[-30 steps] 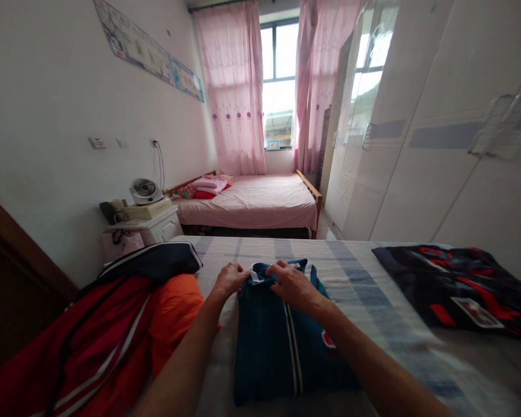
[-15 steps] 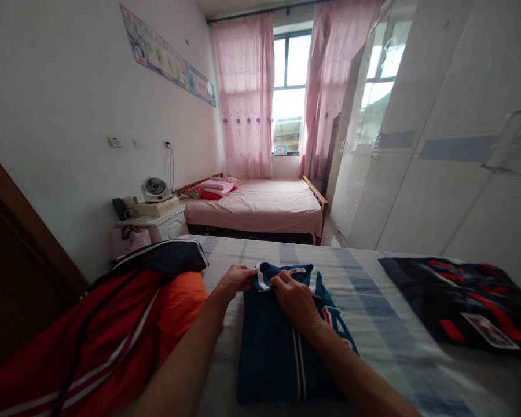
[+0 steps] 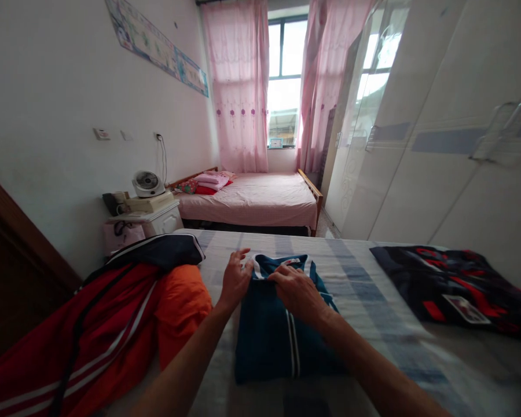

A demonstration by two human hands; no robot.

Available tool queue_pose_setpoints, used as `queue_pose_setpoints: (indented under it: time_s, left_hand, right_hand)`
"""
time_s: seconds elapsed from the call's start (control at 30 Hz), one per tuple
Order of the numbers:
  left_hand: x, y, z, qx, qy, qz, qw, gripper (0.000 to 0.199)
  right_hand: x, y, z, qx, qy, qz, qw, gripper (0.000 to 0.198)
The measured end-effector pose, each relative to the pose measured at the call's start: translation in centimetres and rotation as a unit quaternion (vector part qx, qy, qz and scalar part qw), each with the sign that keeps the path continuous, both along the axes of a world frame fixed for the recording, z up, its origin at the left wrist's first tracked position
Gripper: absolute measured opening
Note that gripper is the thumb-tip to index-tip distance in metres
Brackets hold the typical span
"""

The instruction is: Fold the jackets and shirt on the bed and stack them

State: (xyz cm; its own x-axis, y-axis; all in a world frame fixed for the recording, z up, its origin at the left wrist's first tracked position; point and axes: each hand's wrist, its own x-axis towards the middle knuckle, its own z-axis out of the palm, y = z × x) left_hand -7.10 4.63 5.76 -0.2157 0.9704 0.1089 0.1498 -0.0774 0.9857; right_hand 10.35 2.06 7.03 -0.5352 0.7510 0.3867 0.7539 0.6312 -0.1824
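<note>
A dark teal collared shirt (image 3: 264,330) lies folded on the bed, its white-edged collar facing away from me and two pale stripes running down it. With curled fingers my right hand (image 3: 297,289) pinches the front of the collar. At the collar's left corner, my left hand (image 3: 237,278) is raised upright, its fingers apart and gripping nothing. Part of the shirt's right side is hidden under my right forearm.
Red garments (image 3: 108,324) and an orange cloth (image 3: 182,307) are heaped on the left. A black and red garment (image 3: 455,284) lies at the right of the striped sheet (image 3: 360,278). Beyond stand a pink bed (image 3: 252,200), a nightstand (image 3: 167,219) with a fan (image 3: 148,183), and a white wardrobe (image 3: 417,191).
My left hand has let go of the collar's left corner and opened, its fingers lifting. My right hand stays on the collar. The whole view has shifted slightly.
</note>
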Motion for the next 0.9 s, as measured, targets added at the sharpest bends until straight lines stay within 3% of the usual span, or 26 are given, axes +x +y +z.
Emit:
queue_pose_setpoints:
  time_s: [0.1,0.2,0.23,0.3,0.43,0.57,0.73,0.83,0.9]
  left_hand:
    - [0.4,-4.1,-1.0,0.111,0.191,-0.056,0.974,0.034]
    - [0.3,-7.8,-3.2,0.198,0.432,-0.108,0.873,0.043]
    - [0.2,-8.6,-4.1,0.204,0.471,-0.120,0.850,0.044]
    - [0.1,-9.5,-5.5,0.200,0.507,-0.129,0.829,0.045]
    - [-0.2,-9.5,-6.8,0.192,0.504,-0.111,0.834,0.045]
    - [-0.2,-9.2,-6.7,0.194,0.505,-0.108,0.834,0.044]
    - [-0.5,-8.9,-7.3,0.212,0.507,-0.104,0.829,0.044]
    - [-0.8,-8.5,-7.9,0.228,0.503,-0.100,0.828,0.044]
    - [-1.0,-8.4,-8.0,0.237,0.498,-0.097,0.829,0.044]
  right_hand:
    - [2.5,-1.5,0.7,-0.029,0.090,-0.078,0.993,0.024]
    - [5.8,-3.3,-0.3,-0.067,0.161,-0.160,0.972,0.024]
    - [6.9,-3.8,-1.0,-0.083,0.180,-0.183,0.963,0.028]
    - [8.8,-4.6,-2.5,-0.146,0.226,-0.233,0.935,0.038]
    - [10.6,-5.1,-4.7,-0.330,0.368,-0.262,0.829,0.045]
    - [10.6,-4.7,-4.1,-0.435,0.492,-0.246,0.713,0.046]
    - [9.7,-3.5,-2.9,-0.561,0.591,-0.118,0.568,0.036]
    - [8.8,-2.6,-2.6,-0.598,0.598,-0.135,0.516,0.037]
    - [8.1,-2.2,-2.4,-0.616,0.582,-0.158,0.506,0.037]
